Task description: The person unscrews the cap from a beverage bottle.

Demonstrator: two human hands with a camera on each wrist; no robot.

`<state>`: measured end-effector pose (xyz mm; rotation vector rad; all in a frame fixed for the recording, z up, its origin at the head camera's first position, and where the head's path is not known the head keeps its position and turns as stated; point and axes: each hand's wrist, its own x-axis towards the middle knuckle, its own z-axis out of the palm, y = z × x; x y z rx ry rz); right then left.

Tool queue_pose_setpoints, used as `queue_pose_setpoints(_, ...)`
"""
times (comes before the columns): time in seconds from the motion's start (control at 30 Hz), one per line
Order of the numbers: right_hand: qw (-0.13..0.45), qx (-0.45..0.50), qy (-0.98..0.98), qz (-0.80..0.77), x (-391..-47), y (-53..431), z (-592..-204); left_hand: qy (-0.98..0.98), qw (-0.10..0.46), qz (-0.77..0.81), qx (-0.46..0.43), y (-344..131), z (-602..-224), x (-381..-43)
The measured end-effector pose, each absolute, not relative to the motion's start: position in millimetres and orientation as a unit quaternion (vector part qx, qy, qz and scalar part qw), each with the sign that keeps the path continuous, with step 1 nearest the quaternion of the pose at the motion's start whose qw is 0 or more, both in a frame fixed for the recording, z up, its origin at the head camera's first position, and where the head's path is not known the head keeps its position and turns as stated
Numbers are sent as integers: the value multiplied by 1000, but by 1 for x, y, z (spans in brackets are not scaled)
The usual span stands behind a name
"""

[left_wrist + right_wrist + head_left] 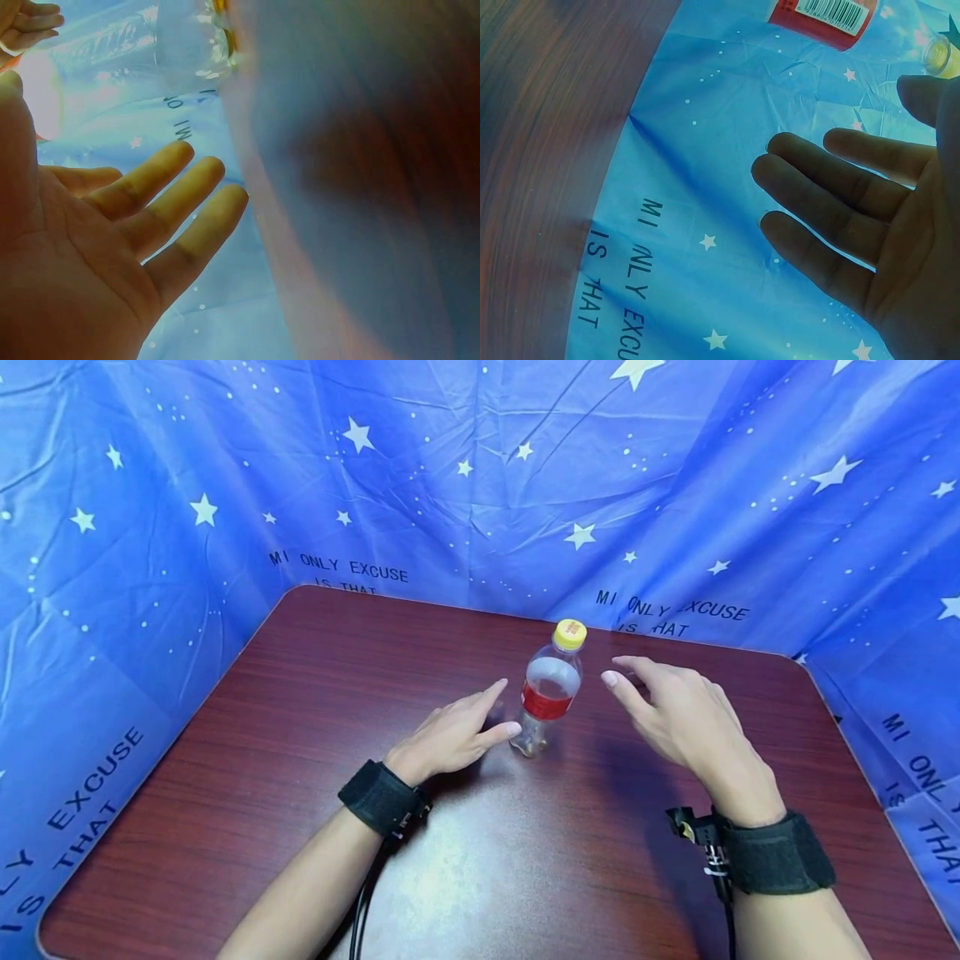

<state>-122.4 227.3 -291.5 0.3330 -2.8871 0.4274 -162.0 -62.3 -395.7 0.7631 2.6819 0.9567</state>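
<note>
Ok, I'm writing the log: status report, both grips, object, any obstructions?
Left grip empty, beside yellow-capped clear plastic bottle; contact unclear. Right grip empty, apart from it. Bottle upright on dark-red table. Nothing visibly in the way.

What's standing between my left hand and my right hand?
A clear bottle with a yellow cap stands on the table between your left hand and right hand; the head view shows it.

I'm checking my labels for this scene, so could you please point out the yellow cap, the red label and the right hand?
Yellow cap (pixel 571 633): head view, on its top.
Red label (pixel 547 702): head view, on its middle.
Right hand (pixel 686 717): head view, on its back.
</note>
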Motion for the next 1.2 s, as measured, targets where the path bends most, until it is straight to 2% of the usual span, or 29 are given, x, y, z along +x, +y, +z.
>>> queue_pose_setpoints(0.63,107,138,-973,152,-124,215,-278,884,100,378,257,-53,-406,-162)
queue_pose_setpoints(1.0,116,153,-971,142,-125,211,-269,882,93,387,252,-50,-398,-166)
queue_pose_setpoints(1.2,118,148,-972,136,-125,209,-265,876,115,392,256,-46,-393,-168)
